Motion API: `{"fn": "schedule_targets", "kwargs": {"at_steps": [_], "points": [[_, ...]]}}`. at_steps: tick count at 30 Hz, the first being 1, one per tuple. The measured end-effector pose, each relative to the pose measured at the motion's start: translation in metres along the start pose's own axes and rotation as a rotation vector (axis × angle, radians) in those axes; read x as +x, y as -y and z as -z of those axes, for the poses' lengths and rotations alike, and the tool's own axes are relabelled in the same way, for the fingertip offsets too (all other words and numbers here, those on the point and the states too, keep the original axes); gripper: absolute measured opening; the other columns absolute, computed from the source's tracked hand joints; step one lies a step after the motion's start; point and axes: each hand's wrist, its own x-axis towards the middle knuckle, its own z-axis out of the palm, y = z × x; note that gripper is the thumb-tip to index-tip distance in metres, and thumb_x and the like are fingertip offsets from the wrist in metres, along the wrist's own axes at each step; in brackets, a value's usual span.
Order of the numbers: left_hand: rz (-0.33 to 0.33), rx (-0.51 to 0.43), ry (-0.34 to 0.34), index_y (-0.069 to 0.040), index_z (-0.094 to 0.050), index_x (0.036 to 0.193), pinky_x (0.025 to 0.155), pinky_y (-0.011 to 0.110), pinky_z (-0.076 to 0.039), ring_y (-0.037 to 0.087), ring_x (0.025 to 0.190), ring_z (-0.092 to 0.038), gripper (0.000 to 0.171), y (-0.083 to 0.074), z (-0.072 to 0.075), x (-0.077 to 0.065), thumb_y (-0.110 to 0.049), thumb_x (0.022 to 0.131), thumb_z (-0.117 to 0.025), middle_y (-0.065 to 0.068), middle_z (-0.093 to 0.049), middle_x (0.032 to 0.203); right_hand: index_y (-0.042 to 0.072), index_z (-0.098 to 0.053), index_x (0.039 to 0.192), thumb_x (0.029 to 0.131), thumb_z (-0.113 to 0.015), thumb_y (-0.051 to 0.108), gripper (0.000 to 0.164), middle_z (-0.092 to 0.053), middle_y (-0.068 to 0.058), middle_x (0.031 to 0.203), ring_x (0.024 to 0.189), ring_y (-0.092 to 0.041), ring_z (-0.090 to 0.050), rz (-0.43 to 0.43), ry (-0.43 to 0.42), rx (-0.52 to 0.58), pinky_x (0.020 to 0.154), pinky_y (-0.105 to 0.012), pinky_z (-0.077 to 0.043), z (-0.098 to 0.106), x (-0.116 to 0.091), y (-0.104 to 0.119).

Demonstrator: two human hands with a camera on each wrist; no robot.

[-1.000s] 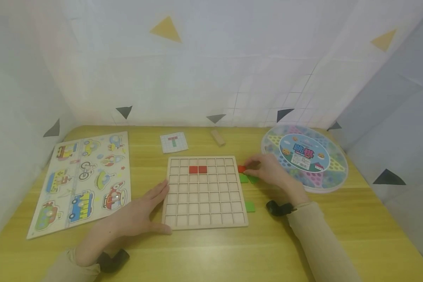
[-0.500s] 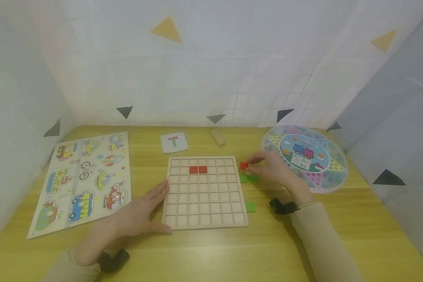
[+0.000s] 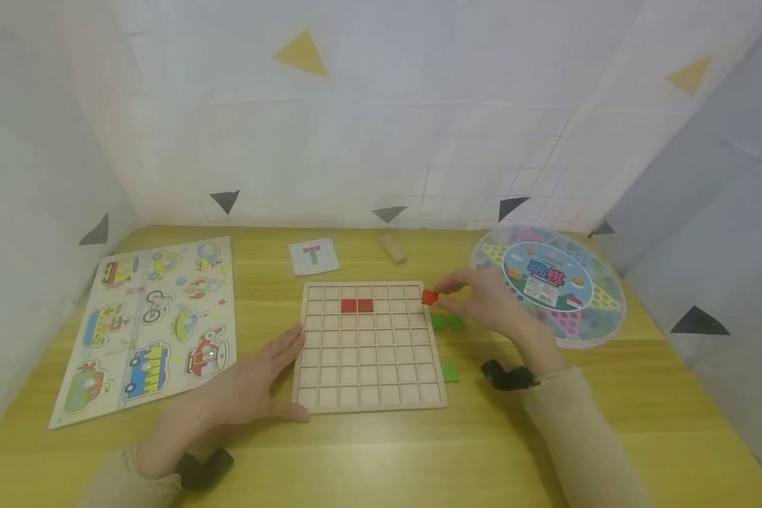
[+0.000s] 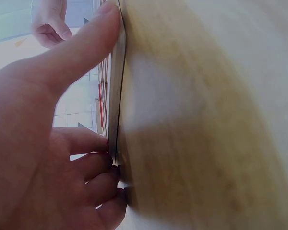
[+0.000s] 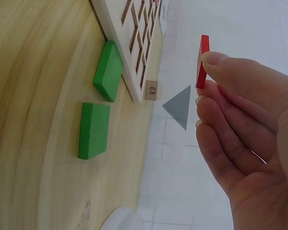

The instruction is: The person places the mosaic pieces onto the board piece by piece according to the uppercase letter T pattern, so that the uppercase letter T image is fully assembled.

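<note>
A square wooden grid board (image 3: 368, 353) lies mid-table, with two red tiles (image 3: 357, 305) side by side in its second row from the back. My left hand (image 3: 248, 388) rests against the board's left edge, fingers and thumb spread along it, as the left wrist view also shows. Between thumb and fingertips my right hand (image 3: 482, 302) pinches a red square tile (image 5: 202, 62), raised above the table at the board's right edge. Below that hand lie two green tiles (image 5: 108, 72) beside the board. Nearer the front, another green tile (image 3: 450, 372) lies by the right edge.
A pattern card (image 3: 314, 256) showing a red and green T lies behind the board, near a small wooden block (image 3: 392, 248). At left is a vehicle puzzle board (image 3: 152, 324); at right, a round Chinese checkers set (image 3: 593, 282). Patterned sheets surround the table.
The right hand has lifted the red tile off the table and carried it slightly left, to the board's right edge. Both green tiles beneath now show more fully. The left hand has stayed put.
</note>
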Motion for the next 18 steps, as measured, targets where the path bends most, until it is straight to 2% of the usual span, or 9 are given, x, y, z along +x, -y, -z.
{"fn": "schedule_targets", "kwargs": {"at_steps": [9,15,18], "points": [[-0.003,-0.007,0.001,-0.011,-0.019,0.160,0.119,0.053,-0.028,0.034,0.153,-0.016,0.118,0.001,0.000,0.000,-0.074,0.074,-0.069,0.005,-0.005,0.169,0.015,-0.077,0.102,0.084,-0.082,0.021,0.020,-0.076,0.001,0.099,0.094,-0.019,-0.069,0.017,0.009,0.011,0.087,-0.047,-0.057,-0.001,0.001,0.013],[-0.003,-0.009,0.009,-0.010,-0.019,0.160,0.119,0.053,-0.027,0.034,0.153,-0.015,0.119,0.000,0.000,0.001,-0.073,0.074,-0.070,0.005,-0.004,0.169,0.014,-0.077,0.103,0.085,-0.080,0.020,0.019,-0.076,0.001,0.102,0.096,-0.020,-0.069,0.040,0.024,0.047,0.089,-0.047,-0.056,-0.004,0.006,0.024],[0.004,-0.004,0.008,-0.010,-0.019,0.160,0.119,0.053,-0.028,0.034,0.153,-0.015,0.119,0.001,0.000,0.001,-0.075,0.074,-0.069,0.005,-0.004,0.169,0.015,-0.076,0.105,0.086,-0.080,0.023,0.021,-0.075,0.001,0.103,0.099,-0.022,-0.068,0.002,0.060,0.055,0.090,-0.048,-0.056,-0.008,0.015,0.029]]}}
